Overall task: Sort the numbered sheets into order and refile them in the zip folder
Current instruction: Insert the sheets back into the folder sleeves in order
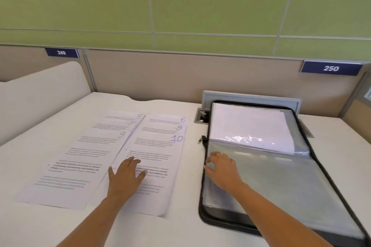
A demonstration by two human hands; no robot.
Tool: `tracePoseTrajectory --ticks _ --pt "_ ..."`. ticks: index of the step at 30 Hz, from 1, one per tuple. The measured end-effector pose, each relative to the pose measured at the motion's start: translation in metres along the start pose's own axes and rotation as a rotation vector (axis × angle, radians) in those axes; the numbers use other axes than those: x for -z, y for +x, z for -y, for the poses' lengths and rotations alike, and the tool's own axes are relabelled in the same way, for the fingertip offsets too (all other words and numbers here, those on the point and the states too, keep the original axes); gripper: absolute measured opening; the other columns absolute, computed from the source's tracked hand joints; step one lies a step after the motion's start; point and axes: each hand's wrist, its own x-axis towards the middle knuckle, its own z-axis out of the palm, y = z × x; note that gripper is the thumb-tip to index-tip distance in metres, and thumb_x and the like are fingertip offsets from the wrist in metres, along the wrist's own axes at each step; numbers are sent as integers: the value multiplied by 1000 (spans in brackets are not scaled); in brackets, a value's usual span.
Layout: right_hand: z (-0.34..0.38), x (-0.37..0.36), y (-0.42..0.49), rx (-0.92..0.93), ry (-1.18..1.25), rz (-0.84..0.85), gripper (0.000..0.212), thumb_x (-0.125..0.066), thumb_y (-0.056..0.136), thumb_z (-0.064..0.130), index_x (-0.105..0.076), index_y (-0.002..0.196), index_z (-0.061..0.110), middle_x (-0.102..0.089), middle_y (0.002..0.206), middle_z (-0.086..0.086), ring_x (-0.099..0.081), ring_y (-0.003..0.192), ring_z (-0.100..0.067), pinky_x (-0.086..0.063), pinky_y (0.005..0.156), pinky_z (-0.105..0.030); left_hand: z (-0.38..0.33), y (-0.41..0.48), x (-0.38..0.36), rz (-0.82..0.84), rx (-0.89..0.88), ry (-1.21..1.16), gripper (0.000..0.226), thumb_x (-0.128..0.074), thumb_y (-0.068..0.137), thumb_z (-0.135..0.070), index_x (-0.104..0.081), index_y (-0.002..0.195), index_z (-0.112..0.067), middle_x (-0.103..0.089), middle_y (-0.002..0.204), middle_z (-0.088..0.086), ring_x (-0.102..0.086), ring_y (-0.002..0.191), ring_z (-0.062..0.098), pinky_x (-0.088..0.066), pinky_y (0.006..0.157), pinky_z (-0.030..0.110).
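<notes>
So that every number shows, I think, the sheets [80, 166] lie fanned left of the open folder [281, 186]. The left hand [125, 178] presses them, fingers straight. The right hand [222, 168] curls on the folder's left edge; I cannot tell if it grips.

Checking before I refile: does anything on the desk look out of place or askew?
Nothing spilled or damaged. The zip folder lies with its far end over the open cable hatch, against its raised lid. The sheets sit in two fanned piles, odd pile 5-7-9 and even pile 6-8-10, not one sequence.
</notes>
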Motion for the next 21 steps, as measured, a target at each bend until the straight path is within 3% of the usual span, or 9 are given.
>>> tracePoseTrajectory --ticks 5,13,21 --pt "68 -19 47 40 151 17 27 -50 94 30 -60 115 15 -53 129 0 -46 122 -16 -32 98 -23 59 33 15 11 46 -8 49 -44 96 -44 -37 140 -24 -25 153 -5 -21 142 11 -8 115 50" --pt "178 -35 122 173 220 258 33 -54 93 29 -58 122 14 -50 135 -6 -44 125 -21 -34 100 -28 119 96 25 -15 27 -43 50 -48 95 -40 -40 139 -19 -29 152 0 -24 141 16 -20 114 47" --pt "227 -51 198 218 64 367 38 -50 95 30 -50 131 17 -44 142 -5 -37 132 -22 -31 103 -32 146 136 20 36 87 61 58 -29 99 -49 -14 150 -26 -9 159 -2 -6 146 17 -10 116 49"
